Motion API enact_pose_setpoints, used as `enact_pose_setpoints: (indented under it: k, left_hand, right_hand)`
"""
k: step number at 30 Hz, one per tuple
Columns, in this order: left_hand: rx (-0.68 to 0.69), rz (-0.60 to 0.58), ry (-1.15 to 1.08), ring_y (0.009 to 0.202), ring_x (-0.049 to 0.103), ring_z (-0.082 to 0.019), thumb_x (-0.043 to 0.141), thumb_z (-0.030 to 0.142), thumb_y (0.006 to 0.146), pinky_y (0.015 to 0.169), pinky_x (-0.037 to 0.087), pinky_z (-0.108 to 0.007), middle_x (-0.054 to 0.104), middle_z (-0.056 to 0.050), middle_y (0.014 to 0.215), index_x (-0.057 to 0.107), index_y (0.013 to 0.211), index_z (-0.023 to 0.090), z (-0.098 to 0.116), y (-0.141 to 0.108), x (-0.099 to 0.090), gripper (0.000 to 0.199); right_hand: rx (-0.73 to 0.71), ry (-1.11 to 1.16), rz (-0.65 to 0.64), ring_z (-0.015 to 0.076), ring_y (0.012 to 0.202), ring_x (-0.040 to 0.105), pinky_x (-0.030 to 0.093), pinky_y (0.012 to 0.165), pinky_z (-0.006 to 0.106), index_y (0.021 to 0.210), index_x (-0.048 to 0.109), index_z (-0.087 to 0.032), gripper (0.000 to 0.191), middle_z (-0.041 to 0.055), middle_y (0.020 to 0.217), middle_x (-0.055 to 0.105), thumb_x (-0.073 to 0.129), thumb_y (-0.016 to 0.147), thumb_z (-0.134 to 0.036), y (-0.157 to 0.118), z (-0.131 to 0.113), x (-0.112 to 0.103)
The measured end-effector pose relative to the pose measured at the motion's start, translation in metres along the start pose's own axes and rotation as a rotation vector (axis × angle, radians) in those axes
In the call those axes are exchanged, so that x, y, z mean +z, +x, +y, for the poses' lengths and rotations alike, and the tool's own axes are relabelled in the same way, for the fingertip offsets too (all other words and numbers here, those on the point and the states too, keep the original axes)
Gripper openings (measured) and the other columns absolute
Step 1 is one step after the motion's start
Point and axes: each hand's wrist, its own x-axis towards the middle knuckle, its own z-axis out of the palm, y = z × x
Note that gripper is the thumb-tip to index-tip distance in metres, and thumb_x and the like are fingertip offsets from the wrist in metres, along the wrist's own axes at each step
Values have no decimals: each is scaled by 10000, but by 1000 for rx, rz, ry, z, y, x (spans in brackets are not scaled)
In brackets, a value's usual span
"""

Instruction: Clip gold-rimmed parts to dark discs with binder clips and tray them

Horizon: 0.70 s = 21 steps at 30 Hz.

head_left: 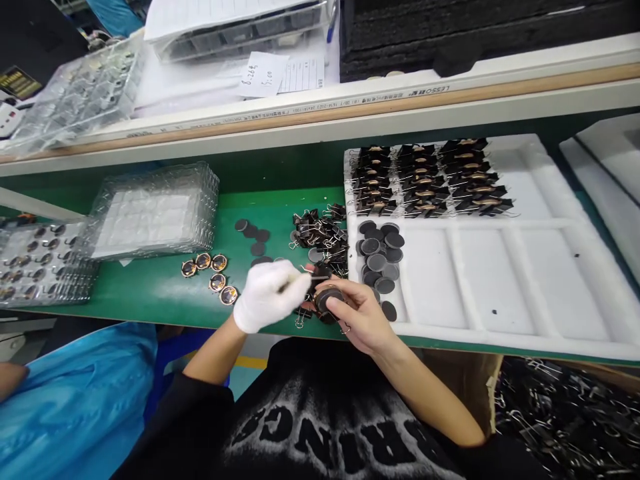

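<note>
My left hand [273,293], in a white glove, is closed with its fingertips at a black binder clip [320,273]. The fingers are slightly blurred. In my bare right hand [363,313] is a round part faced with a black disc [329,300], the thumb pressed on its face. Another clip's wire loop pokes out below the right fingers. Just beyond both hands lies a heap of black binder clips [320,230]. Loose black discs [380,257] lie right of it on the white foam tray [450,267]. Several gold-rimmed round pieces [217,282] rest left of my gloved hand.
Rows of clipped round parts [425,177] fill the tray's back left. Stacked clear plastic trays [155,213] and a tray of round parts [45,260] stand at left. A shelf edge [320,113] crosses behind. A box of clips [570,413] sits lower right; a blue-clothed person [80,400] is at left.
</note>
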Motion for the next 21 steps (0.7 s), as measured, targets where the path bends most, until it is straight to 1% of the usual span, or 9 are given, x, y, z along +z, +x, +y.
enact_pose_setpoints:
  k: [2, 5, 7, 8, 11, 15, 18, 19, 21]
  left_hand:
    - [21, -53, 21, 507, 355, -97, 647, 322, 806, 555, 299, -271, 442, 54, 520, 441, 593, 211, 7, -6, 0, 316]
    - [-102, -243, 41, 525, 350, -100, 722, 387, 676, 543, 277, -266, 441, 67, 550, 463, 642, 215, 7, -5, -8, 313]
    - [-154, -390, -16, 534, 324, -100, 716, 407, 658, 532, 257, -262, 404, 72, 549, 432, 631, 216, 6, -2, -12, 344]
    - [-160, -430, -51, 531, 297, -97, 709, 416, 662, 526, 244, -262, 368, 76, 539, 396, 615, 216, 7, -2, -12, 374]
    - [-165, -445, -111, 523, 232, -91, 668, 426, 727, 517, 213, -268, 286, 81, 521, 309, 595, 217, 13, -2, -8, 436]
    - [-173, -452, -21, 507, 287, -94, 592, 435, 836, 527, 221, -271, 335, 67, 524, 347, 607, 214, 19, -3, -1, 402]
    - [-160, -497, 67, 504, 357, -104, 570, 444, 879, 532, 243, -271, 407, 54, 530, 428, 630, 211, 18, -1, -2, 369]
    - [-149, -518, 75, 506, 369, -107, 558, 441, 894, 533, 250, -270, 421, 51, 530, 447, 633, 210, 16, 0, -3, 366]
    - [-146, -568, 60, 511, 383, -107, 532, 429, 923, 537, 268, -265, 438, 49, 529, 468, 636, 206, 14, 2, -8, 369]
  right_hand:
    - [-59, -85, -49, 235, 997, 735, 592, 916, 383, 1001, 832, -301, 189, 50, 979, 807, 816, 830, -380, 1, -1, -4]
    - [-114, -204, -138, 222, 856, 732, 598, 796, 354, 1005, 838, -283, 184, 58, 944, 806, 800, 836, -346, -3, -8, -12]
    - [-134, -275, -167, 213, 799, 718, 583, 724, 333, 996, 841, -270, 173, 64, 903, 798, 792, 839, -325, -6, -13, -16]
    - [-141, -302, -177, 208, 782, 711, 574, 703, 325, 999, 841, -268, 172, 65, 894, 794, 787, 843, -316, -7, -15, -17]
    - [-160, -328, -197, 206, 772, 706, 565, 692, 322, 1007, 839, -268, 174, 62, 881, 786, 779, 847, -297, -9, -19, -18]
    - [-180, -297, -187, 199, 771, 711, 584, 720, 325, 999, 841, -274, 162, 53, 872, 784, 775, 851, -276, -9, -22, -19]
    - [-170, -304, -136, 226, 931, 733, 618, 781, 342, 1010, 841, -281, 176, 85, 1144, 772, 783, 844, -281, -9, -26, -27]
    - [-158, -311, -115, 233, 955, 734, 630, 751, 333, 1010, 841, -281, 180, 90, 1201, 755, 789, 838, -286, -9, -27, -30]
    - [-102, -330, -82, 211, 854, 736, 621, 593, 281, 1020, 837, -277, 192, 88, 1161, 763, 790, 835, -299, -9, -31, -39]
